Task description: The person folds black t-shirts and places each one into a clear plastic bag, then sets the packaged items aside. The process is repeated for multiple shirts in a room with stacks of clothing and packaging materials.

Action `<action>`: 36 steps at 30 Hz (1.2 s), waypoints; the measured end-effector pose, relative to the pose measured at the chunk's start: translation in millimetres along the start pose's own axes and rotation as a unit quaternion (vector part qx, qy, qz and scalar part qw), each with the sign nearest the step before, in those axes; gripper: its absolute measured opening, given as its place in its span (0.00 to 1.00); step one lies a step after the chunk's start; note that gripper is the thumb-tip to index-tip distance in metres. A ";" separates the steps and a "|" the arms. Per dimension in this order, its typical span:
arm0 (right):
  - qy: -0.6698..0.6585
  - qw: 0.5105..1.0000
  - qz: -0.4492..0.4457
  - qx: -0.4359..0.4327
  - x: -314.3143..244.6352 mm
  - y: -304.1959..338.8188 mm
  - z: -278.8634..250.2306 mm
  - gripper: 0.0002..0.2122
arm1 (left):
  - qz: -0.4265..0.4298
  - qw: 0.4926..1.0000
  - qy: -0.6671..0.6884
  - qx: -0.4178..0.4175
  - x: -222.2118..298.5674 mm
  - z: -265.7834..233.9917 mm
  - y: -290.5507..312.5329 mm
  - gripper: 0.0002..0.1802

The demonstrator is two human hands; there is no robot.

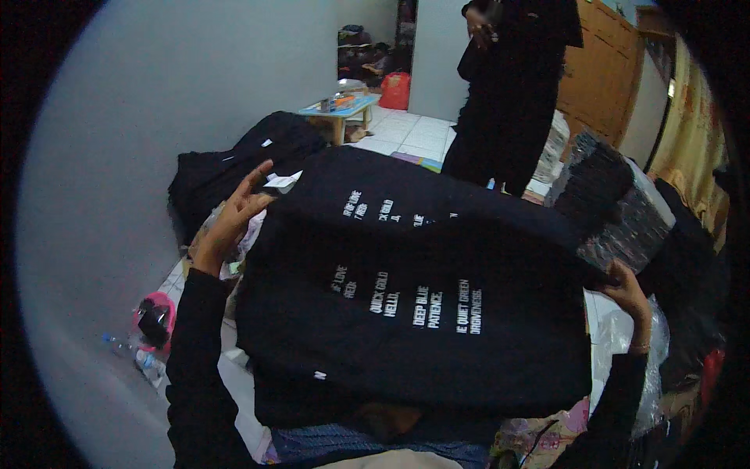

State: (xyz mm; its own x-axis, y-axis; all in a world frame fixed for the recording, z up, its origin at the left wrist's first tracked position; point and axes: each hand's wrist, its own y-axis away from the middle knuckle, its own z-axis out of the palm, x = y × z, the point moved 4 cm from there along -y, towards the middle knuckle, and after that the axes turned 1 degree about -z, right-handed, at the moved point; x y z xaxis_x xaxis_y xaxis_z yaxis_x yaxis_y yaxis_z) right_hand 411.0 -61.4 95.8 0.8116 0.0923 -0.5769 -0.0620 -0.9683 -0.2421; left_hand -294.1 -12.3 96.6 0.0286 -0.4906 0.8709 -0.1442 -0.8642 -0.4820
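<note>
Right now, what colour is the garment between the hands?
The garment is black with white lettering; head view shows best.

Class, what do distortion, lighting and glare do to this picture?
Head view: the fisheye lens leaves black corners and bows the curtain near the right rim; head view: dim light hides most folds in the black cloth; head view: highlights streak the plastic-wrapped bundle.

Long black sleeves (199,367), plain, loosely fitted, creased along forearm, reaching wrists. Hands (627,293) bare, fingers slim. Thin, light-toned bracelet (640,346) circling right wrist, just past cuff. Blue garment (336,444) with fine pale pattern over lap. Cream cloth (414,460) at lower edge, garment type unclear.
</note>
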 end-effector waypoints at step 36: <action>-0.047 0.964 -0.200 0.170 -185.6 -107.2 4.9 0.33 | 0.000 0.880 -0.475 0.006 -35.9 134.4 -7.9 0.36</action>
State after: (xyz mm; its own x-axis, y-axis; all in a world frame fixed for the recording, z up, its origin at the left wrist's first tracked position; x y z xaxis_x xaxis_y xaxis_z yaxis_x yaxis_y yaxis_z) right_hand 264.1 26.4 225.0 0.7544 0.4791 -0.4487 0.0459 -0.7204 -0.6920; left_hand -161.0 -3.0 56.3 0.8435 -0.3578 0.4006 -0.1336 -0.8621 -0.4888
